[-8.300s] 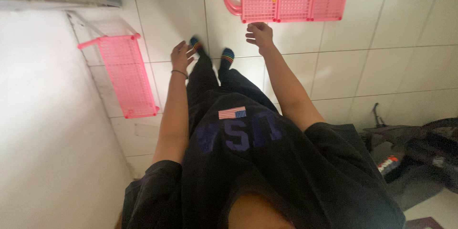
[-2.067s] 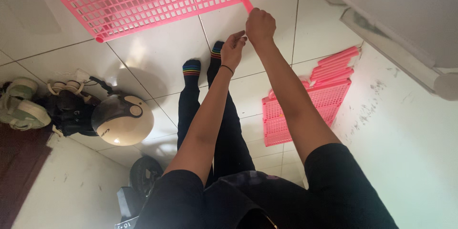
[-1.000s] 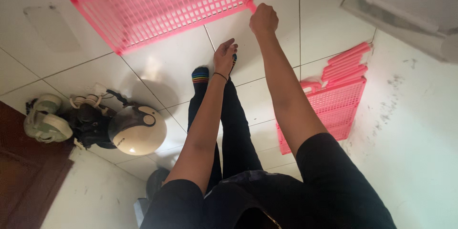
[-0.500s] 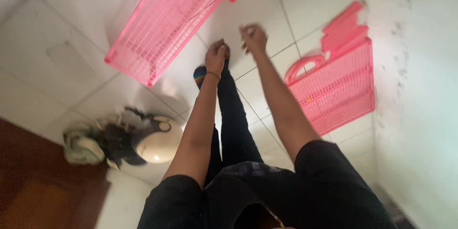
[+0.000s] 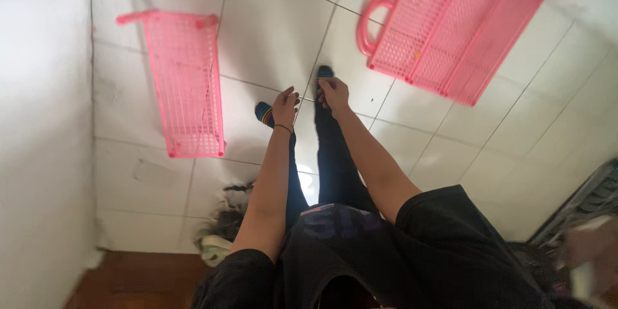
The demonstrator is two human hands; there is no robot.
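Pink plastic lattice panel (image 5: 187,84) lies flat on glossy tiles; left hand (image 5: 284,107) and right hand (image 5: 333,94) fingers pinch one thin rod (image 5: 308,98).

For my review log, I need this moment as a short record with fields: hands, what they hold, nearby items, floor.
left hand: left hand raised in front of the body, fingers pinched on one end of a thin rod
right hand: right hand close beside it, at the other end
held item: thin rod, small and hard to identify
left of hands: pink mesh panel lying flat
upper right: pink mesh basket parts, with a loop handle
floor: white tiled floor
feet: striped socks
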